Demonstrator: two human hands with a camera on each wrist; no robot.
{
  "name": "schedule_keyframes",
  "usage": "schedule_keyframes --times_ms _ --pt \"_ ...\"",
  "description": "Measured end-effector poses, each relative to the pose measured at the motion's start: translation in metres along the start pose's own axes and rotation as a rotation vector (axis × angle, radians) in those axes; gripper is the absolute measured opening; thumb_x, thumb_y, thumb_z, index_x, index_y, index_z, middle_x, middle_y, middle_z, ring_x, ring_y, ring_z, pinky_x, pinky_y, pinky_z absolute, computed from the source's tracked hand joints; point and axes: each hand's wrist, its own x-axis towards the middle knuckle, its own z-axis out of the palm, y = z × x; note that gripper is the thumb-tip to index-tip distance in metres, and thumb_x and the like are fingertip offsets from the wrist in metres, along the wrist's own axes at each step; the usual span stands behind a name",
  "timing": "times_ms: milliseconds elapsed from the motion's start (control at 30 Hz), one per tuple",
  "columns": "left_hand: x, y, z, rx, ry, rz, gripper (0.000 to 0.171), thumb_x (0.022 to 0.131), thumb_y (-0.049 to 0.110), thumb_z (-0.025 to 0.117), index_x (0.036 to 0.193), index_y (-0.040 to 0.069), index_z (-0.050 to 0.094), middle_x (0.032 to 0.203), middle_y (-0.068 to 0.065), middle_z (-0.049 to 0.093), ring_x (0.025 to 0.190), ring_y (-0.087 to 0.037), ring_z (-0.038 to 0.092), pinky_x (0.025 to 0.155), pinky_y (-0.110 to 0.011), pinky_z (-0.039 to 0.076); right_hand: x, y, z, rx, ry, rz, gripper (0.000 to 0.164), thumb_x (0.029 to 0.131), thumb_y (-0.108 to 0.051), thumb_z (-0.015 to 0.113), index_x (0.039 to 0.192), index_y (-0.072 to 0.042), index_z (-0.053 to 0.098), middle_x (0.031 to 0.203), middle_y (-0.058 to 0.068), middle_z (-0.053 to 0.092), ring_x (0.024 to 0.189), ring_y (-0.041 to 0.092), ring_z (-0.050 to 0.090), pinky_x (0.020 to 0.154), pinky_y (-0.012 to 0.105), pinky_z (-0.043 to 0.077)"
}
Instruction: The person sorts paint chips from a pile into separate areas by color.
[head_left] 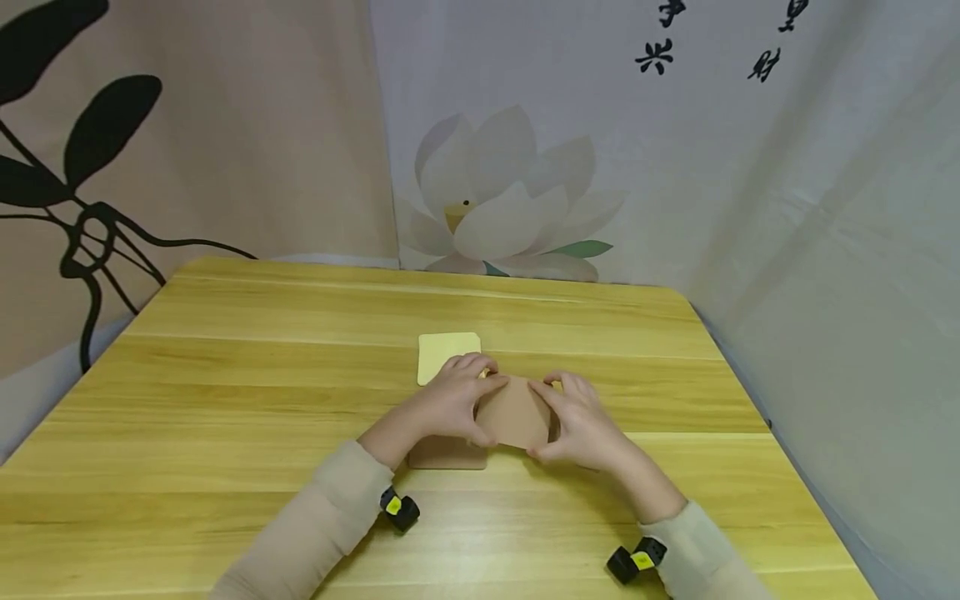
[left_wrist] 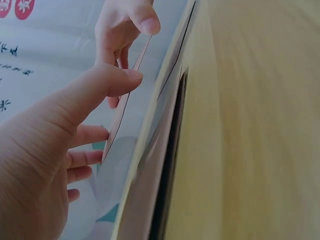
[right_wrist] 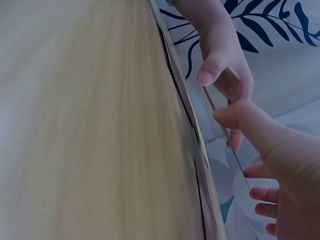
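Note:
My left hand [head_left: 453,404] and right hand [head_left: 588,429] hold a thin brown square card [head_left: 515,412] between them in the head view, thumbs on the near side and fingers at the far side. Seen edge-on in the left wrist view, the held card [left_wrist: 121,112] is raised off the table. A second brown card [head_left: 447,454] lies flat beneath my left wrist, partly covered by it. Just beyond my left fingers is a pale yellow square card [head_left: 448,354], its lower right corner hidden by that hand.
The wooden table [head_left: 262,375] reaches back to a hanging cloth [head_left: 510,192] printed with a lotus. Along the left stands another cloth with dark leaves [head_left: 112,125]. Small black devices with yellow marks [head_left: 401,510] sit at both wrists, by the sleeves [head_left: 322,517].

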Motion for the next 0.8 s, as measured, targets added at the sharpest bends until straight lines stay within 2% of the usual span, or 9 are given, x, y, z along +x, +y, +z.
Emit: schedule_keyframes --times_ms 200,533,800 --pt "-0.018 -0.009 -0.004 0.0 0.015 -0.03 0.088 0.062 0.056 0.077 0.136 0.012 0.056 0.124 -0.001 0.045 0.122 -0.019 0.035 0.103 -0.046 0.025 0.012 -0.014 0.006 0.0 -0.015 -0.029 0.092 0.064 -0.049 0.08 0.141 -0.009 0.048 0.13 0.008 0.041 0.127 0.03 0.031 0.103 0.052 0.027" --pt "-0.046 -0.021 -0.011 -0.012 0.034 -0.054 0.088 0.062 0.056 0.078 0.134 0.01 0.056 0.121 -0.003 0.046 0.119 -0.023 0.036 0.102 -0.049 0.025 0.03 -0.033 0.016 0.003 -0.037 -0.108 0.092 0.065 -0.048 0.081 0.141 -0.009 0.048 0.129 0.009 0.042 0.122 0.029 0.036 0.1 0.047 0.032" --pt "-0.065 -0.023 -0.015 -0.018 0.035 -0.082 0.091 0.058 0.054 0.081 0.132 0.007 0.058 0.119 -0.005 0.048 0.117 -0.024 0.039 0.103 -0.051 0.025 0.04 -0.042 0.028 0.026 -0.087 -0.149 0.092 0.066 -0.051 0.08 0.141 -0.008 0.047 0.13 0.007 0.041 0.124 0.028 0.033 0.102 0.048 0.027"
